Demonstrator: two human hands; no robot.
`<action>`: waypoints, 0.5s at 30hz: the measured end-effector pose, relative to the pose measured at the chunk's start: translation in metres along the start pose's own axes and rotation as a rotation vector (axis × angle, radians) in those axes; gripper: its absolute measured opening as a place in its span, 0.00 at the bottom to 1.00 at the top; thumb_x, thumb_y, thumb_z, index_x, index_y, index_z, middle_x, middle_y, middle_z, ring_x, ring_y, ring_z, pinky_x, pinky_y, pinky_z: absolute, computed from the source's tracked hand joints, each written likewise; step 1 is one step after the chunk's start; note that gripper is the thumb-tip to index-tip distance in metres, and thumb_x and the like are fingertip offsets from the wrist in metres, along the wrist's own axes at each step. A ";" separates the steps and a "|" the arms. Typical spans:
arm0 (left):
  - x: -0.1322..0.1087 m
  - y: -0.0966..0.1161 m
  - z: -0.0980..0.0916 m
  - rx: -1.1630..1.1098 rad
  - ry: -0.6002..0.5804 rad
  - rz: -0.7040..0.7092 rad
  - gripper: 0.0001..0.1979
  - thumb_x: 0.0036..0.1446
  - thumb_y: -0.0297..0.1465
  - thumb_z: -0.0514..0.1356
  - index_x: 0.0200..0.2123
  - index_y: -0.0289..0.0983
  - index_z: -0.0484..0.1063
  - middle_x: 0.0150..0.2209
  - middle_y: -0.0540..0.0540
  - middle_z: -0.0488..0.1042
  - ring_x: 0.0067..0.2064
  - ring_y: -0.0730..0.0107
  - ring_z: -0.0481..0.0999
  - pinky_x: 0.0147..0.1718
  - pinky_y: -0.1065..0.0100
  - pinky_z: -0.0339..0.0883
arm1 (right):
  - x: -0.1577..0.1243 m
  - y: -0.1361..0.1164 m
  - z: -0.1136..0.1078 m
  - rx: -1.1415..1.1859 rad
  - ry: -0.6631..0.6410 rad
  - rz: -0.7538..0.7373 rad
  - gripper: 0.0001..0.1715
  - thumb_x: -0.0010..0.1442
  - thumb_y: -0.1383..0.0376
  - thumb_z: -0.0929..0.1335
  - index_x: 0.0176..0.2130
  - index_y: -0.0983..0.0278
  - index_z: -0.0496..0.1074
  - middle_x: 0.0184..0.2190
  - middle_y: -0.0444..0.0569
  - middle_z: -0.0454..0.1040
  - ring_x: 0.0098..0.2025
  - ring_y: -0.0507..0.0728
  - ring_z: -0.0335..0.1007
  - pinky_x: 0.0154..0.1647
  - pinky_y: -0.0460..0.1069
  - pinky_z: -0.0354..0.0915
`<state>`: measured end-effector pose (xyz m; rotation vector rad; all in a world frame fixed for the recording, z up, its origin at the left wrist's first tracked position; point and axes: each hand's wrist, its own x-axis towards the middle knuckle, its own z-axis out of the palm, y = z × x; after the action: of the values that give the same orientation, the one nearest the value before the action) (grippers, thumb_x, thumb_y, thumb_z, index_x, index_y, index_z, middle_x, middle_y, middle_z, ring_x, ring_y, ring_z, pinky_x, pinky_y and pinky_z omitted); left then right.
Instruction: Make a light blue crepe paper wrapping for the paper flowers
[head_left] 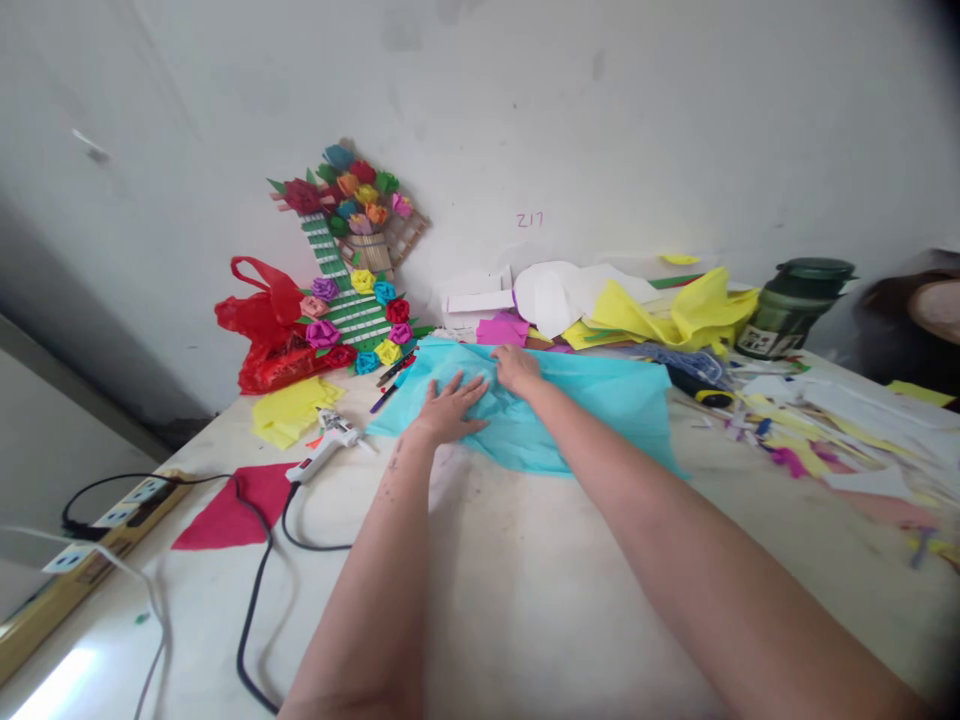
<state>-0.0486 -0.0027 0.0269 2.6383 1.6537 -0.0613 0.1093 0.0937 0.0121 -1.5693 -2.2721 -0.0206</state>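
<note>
A sheet of light-blue tissue-like paper point(615, 400) lies across the table in front of me, creased near its middle. My left hand point(452, 408) rests flat on its left part with the fingers spread. Just to the right and a little farther back, my right hand point(516, 370) is on the same sheet, its fingers curled and pressed together; what is pinched in them, if anything, is hidden. A white hot glue gun point(326, 448) lies left of my left hand, its black cord running toward me. Pens point(386, 397) stick out at the sheet's left edge.
Paper flowers point(364, 200) on a green-and-white craft piece lean on the wall beside a red plastic bag point(262, 330). Yellow paper point(690, 310) and a dark green bottle point(796, 305) stand at the back right. Scraps point(840, 450) litter the right; a power strip point(112, 520) edges the left.
</note>
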 end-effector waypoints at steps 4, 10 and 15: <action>0.002 0.001 0.000 0.019 -0.006 -0.010 0.34 0.54 0.47 0.48 0.62 0.48 0.40 0.64 0.54 0.40 0.65 0.57 0.32 0.56 0.39 0.28 | 0.005 -0.027 -0.009 0.058 0.004 -0.219 0.23 0.62 0.62 0.55 0.54 0.61 0.63 0.59 0.47 0.58 0.59 0.56 0.52 0.58 0.51 0.48; 0.001 0.004 0.000 0.045 -0.021 -0.025 0.33 0.54 0.46 0.49 0.61 0.45 0.47 0.64 0.51 0.41 0.65 0.56 0.34 0.56 0.40 0.29 | 0.007 -0.048 -0.006 0.190 -0.313 -0.228 0.27 0.64 0.55 0.50 0.59 0.58 0.56 0.61 0.43 0.52 0.63 0.55 0.44 0.62 0.56 0.37; 0.002 0.002 0.001 0.021 -0.020 0.001 0.33 0.54 0.47 0.48 0.62 0.48 0.44 0.65 0.54 0.36 0.65 0.56 0.30 0.56 0.38 0.29 | 0.008 -0.035 0.006 0.373 -0.330 -0.147 0.34 0.62 0.49 0.49 0.57 0.61 0.60 0.60 0.49 0.55 0.61 0.59 0.49 0.60 0.55 0.45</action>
<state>-0.0459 -0.0016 0.0261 2.6440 1.6548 -0.1052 0.0737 0.0893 0.0158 -1.2818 -2.4483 0.6280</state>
